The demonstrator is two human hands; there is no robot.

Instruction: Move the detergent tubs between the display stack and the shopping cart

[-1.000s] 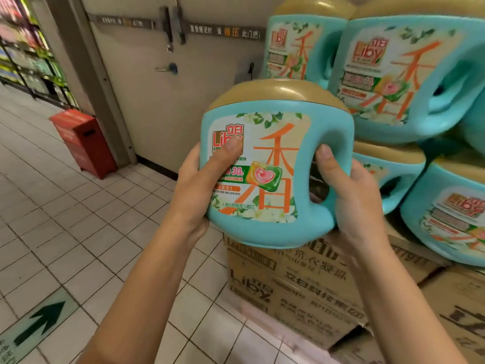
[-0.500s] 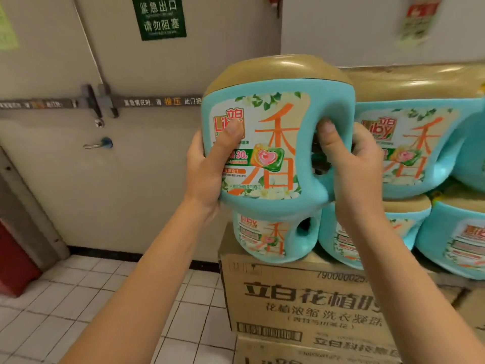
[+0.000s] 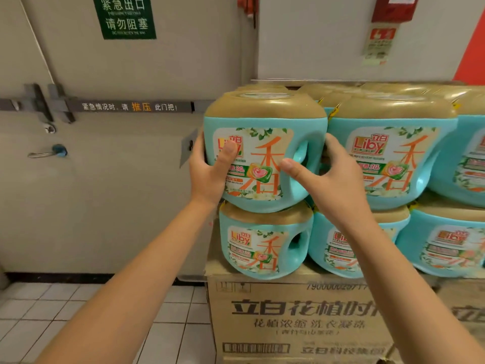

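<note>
**Placing step almost complete**

The held detergent tub (image 3: 265, 153) is now seated at the left end of the upper row of the display stack (image 3: 441, 248). Its base is set on the gold lid of the lower tub (image 3: 265, 243), and its handle side is close against the neighbouring tub (image 3: 391, 153). A second ago it was carried in the air, clear of the rows, so only the release is judged to be left. It is gripped from both sides: the left hand (image 3: 210, 172) is wrapped round its left wall, and the right hand (image 3: 330, 177) is curled at the handle. Every lid in view is closed. The cardboard carton (image 3: 288, 319) beneath is sealed, so its contents are hidden. The shopping cart is not seen.
</note>
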